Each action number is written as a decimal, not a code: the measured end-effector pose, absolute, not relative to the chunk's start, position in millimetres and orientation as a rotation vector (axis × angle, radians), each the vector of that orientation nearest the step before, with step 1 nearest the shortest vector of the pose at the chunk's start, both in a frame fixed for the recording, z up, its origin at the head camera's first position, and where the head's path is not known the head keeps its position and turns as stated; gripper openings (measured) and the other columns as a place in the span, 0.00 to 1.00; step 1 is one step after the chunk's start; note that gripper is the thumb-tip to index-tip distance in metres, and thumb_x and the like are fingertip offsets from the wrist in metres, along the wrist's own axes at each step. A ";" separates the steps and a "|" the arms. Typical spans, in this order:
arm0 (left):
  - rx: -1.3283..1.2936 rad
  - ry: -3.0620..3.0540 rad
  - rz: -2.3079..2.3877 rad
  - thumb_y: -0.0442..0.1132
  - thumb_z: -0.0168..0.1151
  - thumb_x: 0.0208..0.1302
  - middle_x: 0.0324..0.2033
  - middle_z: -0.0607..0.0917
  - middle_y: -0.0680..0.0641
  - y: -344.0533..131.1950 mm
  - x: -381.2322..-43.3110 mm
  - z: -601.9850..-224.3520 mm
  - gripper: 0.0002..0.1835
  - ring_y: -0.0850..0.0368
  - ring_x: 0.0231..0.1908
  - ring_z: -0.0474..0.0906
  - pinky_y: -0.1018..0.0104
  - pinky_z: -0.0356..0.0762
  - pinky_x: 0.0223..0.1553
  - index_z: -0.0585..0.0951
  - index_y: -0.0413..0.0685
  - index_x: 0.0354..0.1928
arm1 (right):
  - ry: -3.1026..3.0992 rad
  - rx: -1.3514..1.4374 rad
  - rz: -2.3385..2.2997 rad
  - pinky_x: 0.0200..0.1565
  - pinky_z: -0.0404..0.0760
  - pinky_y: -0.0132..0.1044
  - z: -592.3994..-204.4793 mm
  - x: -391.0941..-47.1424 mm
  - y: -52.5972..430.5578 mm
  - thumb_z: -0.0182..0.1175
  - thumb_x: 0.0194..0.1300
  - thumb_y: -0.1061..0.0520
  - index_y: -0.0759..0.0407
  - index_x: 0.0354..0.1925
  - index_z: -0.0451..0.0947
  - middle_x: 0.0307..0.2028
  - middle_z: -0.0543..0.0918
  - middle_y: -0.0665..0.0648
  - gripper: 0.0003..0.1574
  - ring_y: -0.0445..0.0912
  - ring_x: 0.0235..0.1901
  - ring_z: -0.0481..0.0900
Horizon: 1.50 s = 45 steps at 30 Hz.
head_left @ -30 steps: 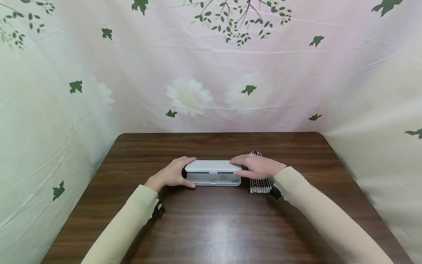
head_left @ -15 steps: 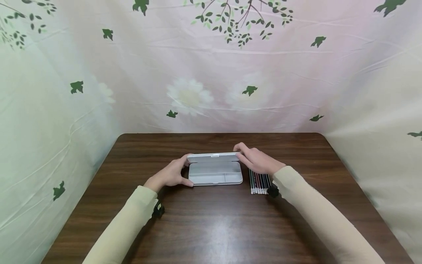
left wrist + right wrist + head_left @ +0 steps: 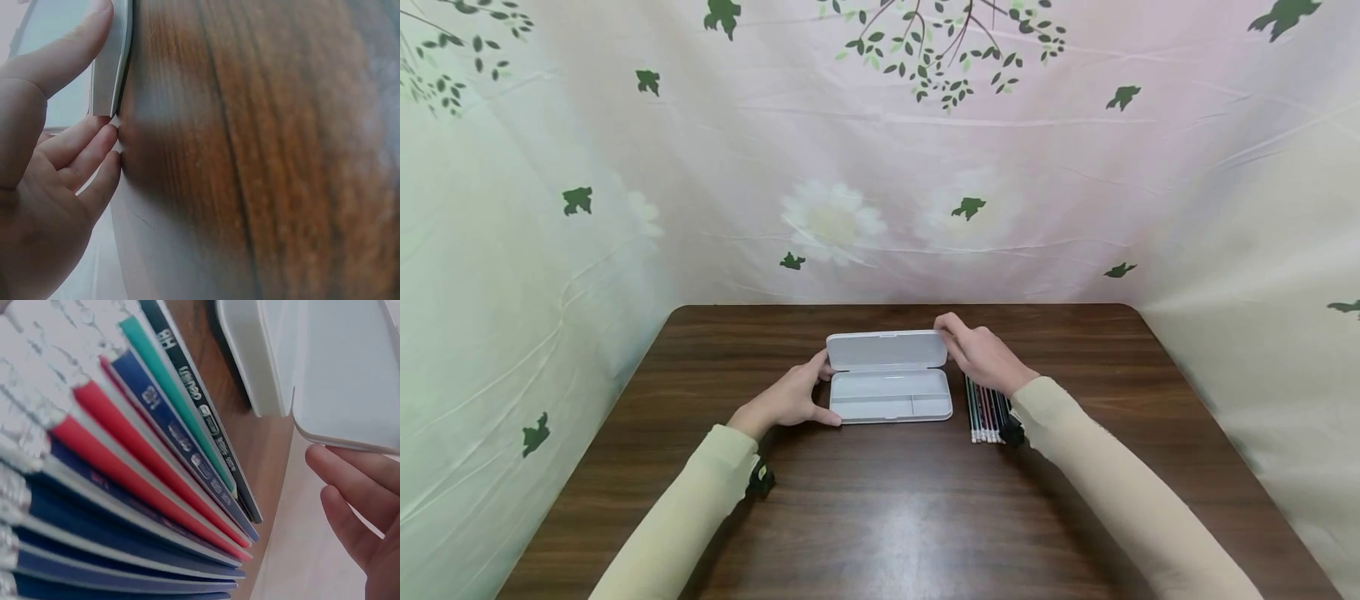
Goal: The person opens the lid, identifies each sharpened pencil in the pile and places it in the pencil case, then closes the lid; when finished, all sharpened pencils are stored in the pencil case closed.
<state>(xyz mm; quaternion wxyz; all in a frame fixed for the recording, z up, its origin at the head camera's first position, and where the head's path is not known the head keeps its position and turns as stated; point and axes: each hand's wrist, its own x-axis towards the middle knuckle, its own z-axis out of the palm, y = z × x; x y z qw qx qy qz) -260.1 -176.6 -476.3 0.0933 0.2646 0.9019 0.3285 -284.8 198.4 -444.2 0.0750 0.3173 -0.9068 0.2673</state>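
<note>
A white pencil case [image 3: 872, 385] lies on the table with its lid [image 3: 886, 352] swung up and back. Its divided tray holds nothing. My left hand [image 3: 786, 396] grips the case's left end, thumb at the front corner and fingers round the back; the left wrist view shows the thumb along the case wall [image 3: 109, 69]. At the lid's right edge, my right hand [image 3: 985, 354] holds the lid between thumb and fingers. In the right wrist view, fingertips [image 3: 319, 453] touch the lid's rim.
A row of pencils [image 3: 985, 412] lies right of the case, eraser ends toward me, partly under the right hand and wrist. Close up, the pencils [image 3: 144, 469] are black, green, blue and red. The brown wooden table [image 3: 880, 500] ends at a patterned curtain [image 3: 880, 167].
The lid has gone from partly raised over the tray to tilted back, uncovering the tray. My right hand moved up and away with it; my left hand stayed at the left end.
</note>
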 end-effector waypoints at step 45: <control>0.698 2.680 0.852 0.54 0.85 0.51 0.64 0.80 0.45 -177.4 -253.5 -473.6 0.49 0.48 0.63 0.75 0.47 0.73 0.68 0.74 0.47 0.74 | -2.766 0.977 0.337 0.45 0.85 0.47 -464.7 -283.0 190.9 0.65 0.74 0.61 0.60 0.40 0.81 0.40 0.87 0.57 0.03 0.48 0.36 0.83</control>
